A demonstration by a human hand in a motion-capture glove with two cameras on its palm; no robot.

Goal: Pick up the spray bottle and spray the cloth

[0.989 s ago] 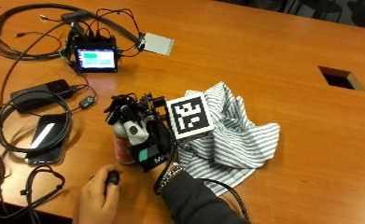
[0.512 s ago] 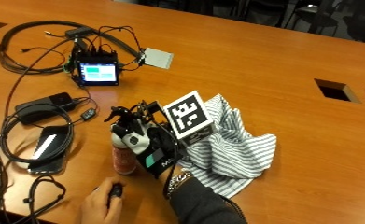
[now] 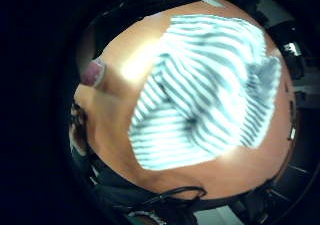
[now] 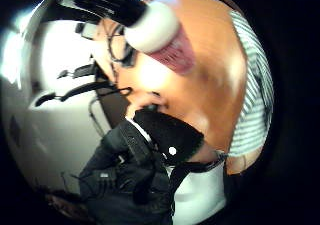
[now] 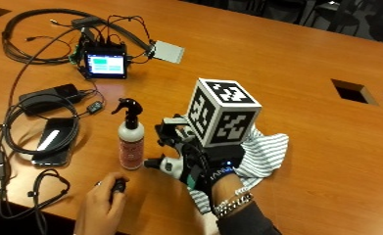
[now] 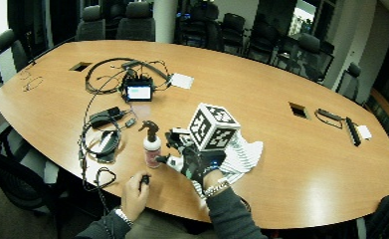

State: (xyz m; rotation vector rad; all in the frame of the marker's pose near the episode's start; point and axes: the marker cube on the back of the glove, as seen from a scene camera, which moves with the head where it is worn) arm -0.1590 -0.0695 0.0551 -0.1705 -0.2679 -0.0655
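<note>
Conf rm, wood table [image 5: 295,54]; spray bottle [image 5: 130,142] upright beside striped cloth [image 5: 263,152]; hands: right hand [image 5: 191,161] relaxed, holding nothing.

One spray bottle [image 5: 131,145], one striped cloth [image 5: 267,149], one small screen [image 5: 106,65], possibly two phones [image 5: 54,142]

The gloved right hand [image 5: 191,156] hovers low with fingers [image 5: 168,134] loosely spread, while the bare left hand [image 5: 103,208] rests curled.

Spray bottle [image 5: 131,142] stands left of the cloth [image 5: 264,152] on the table [image 5: 295,63].
</note>
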